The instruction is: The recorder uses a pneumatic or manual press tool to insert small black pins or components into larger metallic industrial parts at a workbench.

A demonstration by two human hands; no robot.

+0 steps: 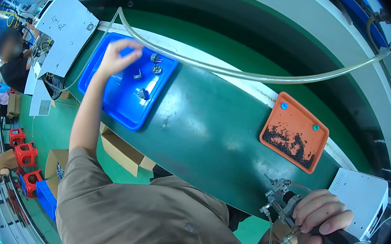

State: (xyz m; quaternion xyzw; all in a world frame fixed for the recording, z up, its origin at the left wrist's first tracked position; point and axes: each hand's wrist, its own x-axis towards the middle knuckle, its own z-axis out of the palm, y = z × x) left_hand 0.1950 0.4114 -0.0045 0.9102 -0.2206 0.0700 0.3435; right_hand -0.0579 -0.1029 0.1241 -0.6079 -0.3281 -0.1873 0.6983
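Observation:
My left hand reaches over the blue tray, thumb and fingers curved with a gap between them and nothing visible in them. Several small grey metal parts lie in the tray to the right of this hand, among them a blocky metal part and a round one. At the lower right, my right hand is wrapped round a black-bodied power screwdriver with a metal head and thin hoses. Its tip points left, over the front edge of the green bench.
An orange tray of tiny black pieces sits at the bench's right. A clear hose arches across the back. White machine boxes flank both ends. A cardboard box stands below the front edge; another person is far left.

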